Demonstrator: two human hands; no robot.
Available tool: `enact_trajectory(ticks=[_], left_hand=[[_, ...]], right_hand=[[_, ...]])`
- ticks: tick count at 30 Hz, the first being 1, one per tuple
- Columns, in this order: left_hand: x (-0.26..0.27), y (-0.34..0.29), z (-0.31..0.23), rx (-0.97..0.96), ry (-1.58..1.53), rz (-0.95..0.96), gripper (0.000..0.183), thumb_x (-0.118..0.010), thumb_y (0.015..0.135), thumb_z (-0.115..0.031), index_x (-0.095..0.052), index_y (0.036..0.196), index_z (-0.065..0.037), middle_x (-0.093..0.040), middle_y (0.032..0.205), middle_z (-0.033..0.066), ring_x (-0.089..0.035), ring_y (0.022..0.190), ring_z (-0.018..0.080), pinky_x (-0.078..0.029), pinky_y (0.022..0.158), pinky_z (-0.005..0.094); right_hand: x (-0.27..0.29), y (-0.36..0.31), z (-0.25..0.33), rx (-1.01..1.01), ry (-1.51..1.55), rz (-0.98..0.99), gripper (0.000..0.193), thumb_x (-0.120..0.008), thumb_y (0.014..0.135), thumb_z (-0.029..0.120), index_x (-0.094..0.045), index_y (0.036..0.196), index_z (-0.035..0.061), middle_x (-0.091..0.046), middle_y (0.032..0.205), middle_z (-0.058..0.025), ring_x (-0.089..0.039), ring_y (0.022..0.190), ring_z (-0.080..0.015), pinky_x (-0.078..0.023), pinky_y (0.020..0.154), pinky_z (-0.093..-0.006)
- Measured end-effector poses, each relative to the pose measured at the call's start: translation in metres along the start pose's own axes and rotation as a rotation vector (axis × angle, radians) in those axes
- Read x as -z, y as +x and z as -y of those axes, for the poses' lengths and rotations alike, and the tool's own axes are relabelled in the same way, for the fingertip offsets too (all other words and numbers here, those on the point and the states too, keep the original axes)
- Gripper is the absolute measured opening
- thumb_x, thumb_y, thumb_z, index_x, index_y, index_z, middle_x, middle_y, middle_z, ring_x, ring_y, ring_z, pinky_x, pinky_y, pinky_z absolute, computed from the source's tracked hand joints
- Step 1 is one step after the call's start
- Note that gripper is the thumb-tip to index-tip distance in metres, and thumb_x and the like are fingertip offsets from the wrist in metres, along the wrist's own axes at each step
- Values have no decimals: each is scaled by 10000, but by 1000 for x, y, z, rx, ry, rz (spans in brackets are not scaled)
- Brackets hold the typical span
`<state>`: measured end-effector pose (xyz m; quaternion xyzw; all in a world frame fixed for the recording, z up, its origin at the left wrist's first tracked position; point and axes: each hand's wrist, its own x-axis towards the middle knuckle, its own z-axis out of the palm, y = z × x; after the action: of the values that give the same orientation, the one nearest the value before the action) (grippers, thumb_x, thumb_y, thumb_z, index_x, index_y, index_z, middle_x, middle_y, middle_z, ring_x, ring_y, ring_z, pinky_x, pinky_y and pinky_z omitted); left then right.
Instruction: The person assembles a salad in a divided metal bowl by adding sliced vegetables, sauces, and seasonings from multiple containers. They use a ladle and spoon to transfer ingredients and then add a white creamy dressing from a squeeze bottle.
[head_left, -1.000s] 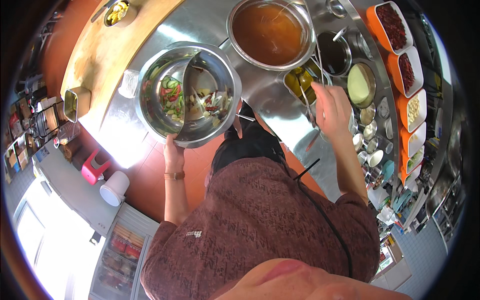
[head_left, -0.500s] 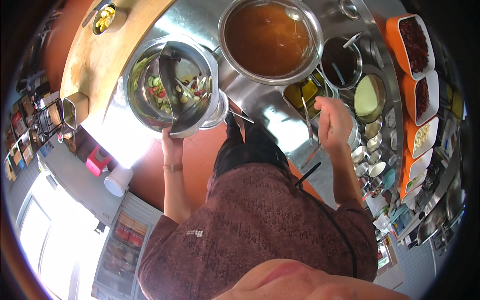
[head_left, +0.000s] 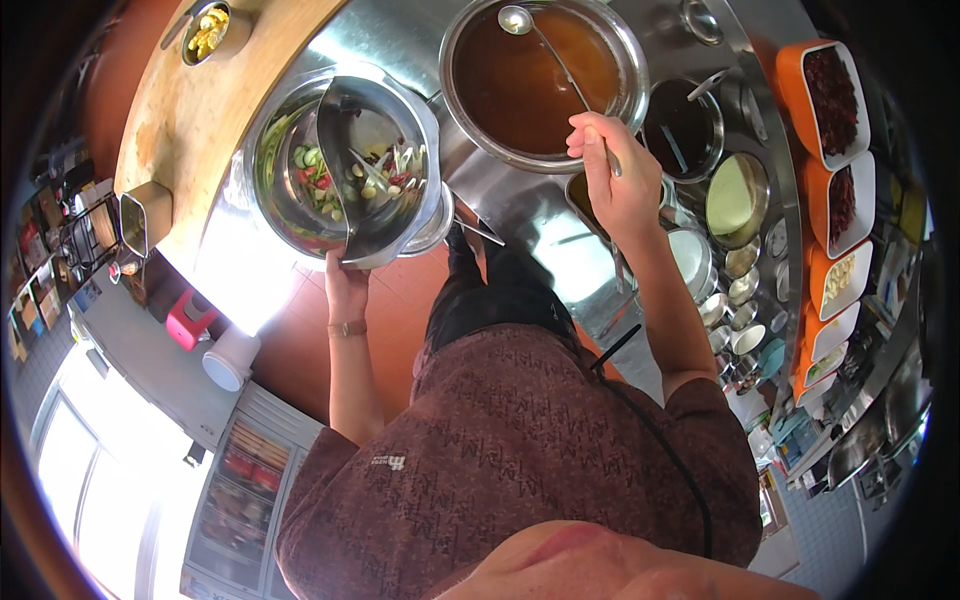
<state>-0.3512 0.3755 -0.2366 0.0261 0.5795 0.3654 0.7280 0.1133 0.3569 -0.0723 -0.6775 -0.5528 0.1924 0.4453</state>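
Ladle (head_left: 515,20) clasped in the curled fingers of the right hand (head_left: 625,190), and gripped well back along its slim handle, probably for reach across the wide steel basin (head_left: 447,75). Round bowl end well ahead of those fingers, over the amber, translucent liquid (head_left: 500,100); dipped or clear, can't tell. Now across to the left hand (head_left: 347,285): closed on the near edge of the divided pot (head_left: 430,150), presumably for steadiness, full grip underneath hidden. Just beyond those fingertips, polished round walls and a curved metal partition. Deeper in, green slices (head_left: 309,157), red bits and pale slivers, thin and loose. Near the right fingers, on their right, a round pot (head_left: 719,145) of dark liquid, perhaps for easy access. Farther right, boxy orange-and-white tubs (head_left: 793,90).
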Motion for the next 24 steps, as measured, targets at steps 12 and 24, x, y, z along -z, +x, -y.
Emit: enact_trajectory(ticks=[12, 24], left_hand=[[-14, -8, 1, 11, 4, -32, 293, -568, 971, -181, -630, 1200, -9, -721, 1170, 88, -695, 1064, 228, -569, 929, 376], [-9, -4, 4, -48, 25, 0, 342, -564, 979, -198, -623, 1240, 15, -712, 1226, 113, -683, 1133, 252, -562, 982, 405]], right_hand=[[-7, -1, -7, 11, -44, 36, 140, -576, 1055, 90, -664, 1133, 14, -687, 845, -86, -693, 702, -216, -538, 638, -322], [5, -9, 8, -298, 334, -97, 224, -497, 1111, 130, -658, 1185, -7, -712, 866, -68, -700, 760, -121, -497, 675, -241]])
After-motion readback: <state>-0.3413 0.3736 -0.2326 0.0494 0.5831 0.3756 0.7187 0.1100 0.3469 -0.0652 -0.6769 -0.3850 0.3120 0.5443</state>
